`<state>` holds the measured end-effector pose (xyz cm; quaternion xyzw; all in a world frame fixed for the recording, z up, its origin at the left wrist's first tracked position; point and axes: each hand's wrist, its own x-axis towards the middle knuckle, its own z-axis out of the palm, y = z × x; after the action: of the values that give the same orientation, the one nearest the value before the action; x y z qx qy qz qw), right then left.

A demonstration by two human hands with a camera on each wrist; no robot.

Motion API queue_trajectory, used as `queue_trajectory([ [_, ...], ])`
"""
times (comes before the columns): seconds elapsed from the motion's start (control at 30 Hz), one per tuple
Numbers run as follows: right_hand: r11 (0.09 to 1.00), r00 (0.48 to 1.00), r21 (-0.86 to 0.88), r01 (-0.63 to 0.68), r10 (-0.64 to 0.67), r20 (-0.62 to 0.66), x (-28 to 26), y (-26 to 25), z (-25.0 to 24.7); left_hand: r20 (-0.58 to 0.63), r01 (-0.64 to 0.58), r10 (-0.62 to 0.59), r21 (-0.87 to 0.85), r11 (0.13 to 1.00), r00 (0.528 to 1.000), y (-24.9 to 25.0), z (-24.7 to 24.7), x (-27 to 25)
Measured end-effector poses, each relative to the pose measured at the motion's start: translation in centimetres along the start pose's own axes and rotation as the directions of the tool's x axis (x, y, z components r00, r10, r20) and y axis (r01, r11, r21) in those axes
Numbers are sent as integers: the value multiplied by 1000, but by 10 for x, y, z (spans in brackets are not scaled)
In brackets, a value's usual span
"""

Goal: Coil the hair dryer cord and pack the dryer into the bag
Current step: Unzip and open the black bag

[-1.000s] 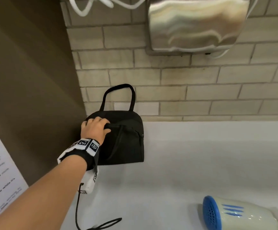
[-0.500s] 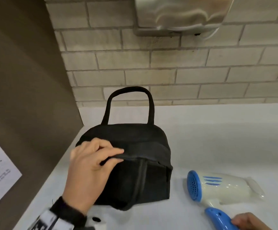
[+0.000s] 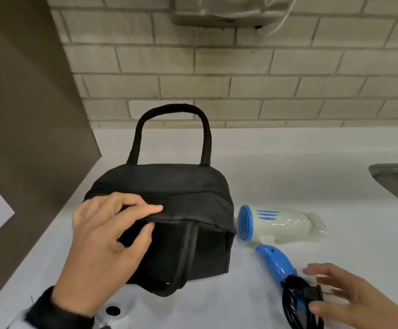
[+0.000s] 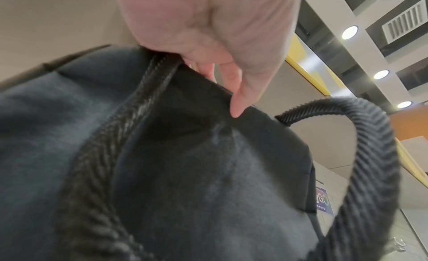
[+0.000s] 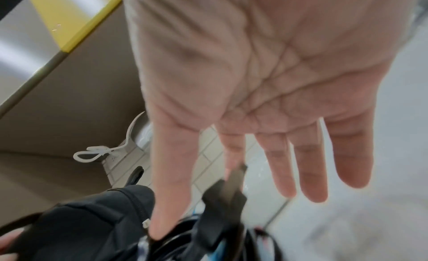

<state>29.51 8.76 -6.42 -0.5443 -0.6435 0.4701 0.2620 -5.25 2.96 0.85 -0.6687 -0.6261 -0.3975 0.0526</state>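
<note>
Hair dryer: small travel type, cream plastic barrel with a blue intake grille and a blue handle. Lies on its side on the white counter, just right of the bag, grille toward the bag. Likely light, rigid and smooth; best taken by the handle, which narrows to suit a fist, since the glossy barrel would probably slip.

Cord: black, already bundled at the handle's end, with the plug on the near side of the bundle. Probably springy; loops may unwind if not held together with the handle.

Right hand: fingers straight and spread, hovering at the cord bundle; actual contact cannot be told, and nothing is gripped.

Bag: black soft fabric, upright on the counter, one carry loop standing, the other hanging down the front. Zip along the top looks closed. Limp; needs steadying while opened.

Left hand: thumb and forefinger pinch the front top edge of the bag.

Sink: metal rim at far right, well apart.
</note>
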Motion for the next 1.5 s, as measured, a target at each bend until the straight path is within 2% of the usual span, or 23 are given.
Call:
queue_trajectory([
  [0.13,979,967,-75,191,-201,-155,-6,-31,-20,5,-33,33,-48,998,999,4,-4,-3],
  [0.2,966,957,-51,252,-257,-139,-1,-63,-13,12,-78,79,-46,996,997,7,-5,-3],
  [0.27,962,962,-80,262,-267,-52,17,-83,0,39,-139,140,-28,990,989,10,-4,-1],
  [0.37,954,975,-212,213,-192,115,52,-97,31,87,-219,220,-27,975,971,16,-3,2],
  [0.47,960,956,-187,208,-160,245,79,-94,63,163,-317,314,-7,948,935,20,1,7],
  [0.57,957,957,-165,238,-202,207,90,-88,81,201,-394,386,1,919,900,17,12,9],
  [0.7,963,974,-177,203,-180,135,94,-82,87,131,-368,371,-51,929,919,12,26,9],
  [0.77,980,978,-102,173,-159,136,93,-84,88,93,-362,368,-81,929,925,10,30,9],
  [0.9,985,978,170,26,-60,197,92,-84,88,57,-369,377,-109,923,925,7,36,10],
  [0.97,981,977,192,31,-71,203,91,-86,87,49,-375,381,-99,922,923,7,37,11],
  [1.1,991,978,9,132,-132,160,87,-104,69,25,-384,389,-113,916,921,7,38,11],
  [1.27,940,955,-202,275,-244,166,70,-157,42,38,-389,401,-167,906,915,10,37,13],
  [1.4,880,921,-276,387,-352,169,68,-198,52,42,-421,442,-232,877,896,24,43,19],
  [1.5,838,913,-362,408,-362,189,74,-208,71,93,-418,456,-275,866,885,29,49,23],
])
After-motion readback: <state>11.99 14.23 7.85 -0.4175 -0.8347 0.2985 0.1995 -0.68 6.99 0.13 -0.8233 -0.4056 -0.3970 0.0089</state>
